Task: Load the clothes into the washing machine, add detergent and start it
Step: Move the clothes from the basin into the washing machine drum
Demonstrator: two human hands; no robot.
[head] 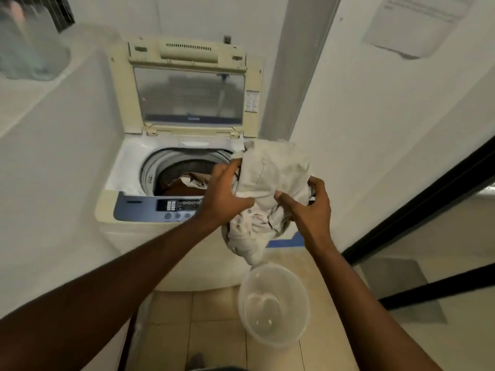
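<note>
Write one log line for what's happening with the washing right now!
step: loading | left hand + right hand: holding beige garment | washer lid: open | drum: brown clothes inside | bucket: empty

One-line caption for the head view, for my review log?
Both hands, left and right, hold a beige garment beside the open washing machine.

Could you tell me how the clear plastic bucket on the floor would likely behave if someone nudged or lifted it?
The clear plastic bucket looks empty and thin-walled, so it is probably light and would slide easily on the smooth floor tiles. Its open, roughly straight-sided shape suggests it could tip if pushed near the rim.
</note>
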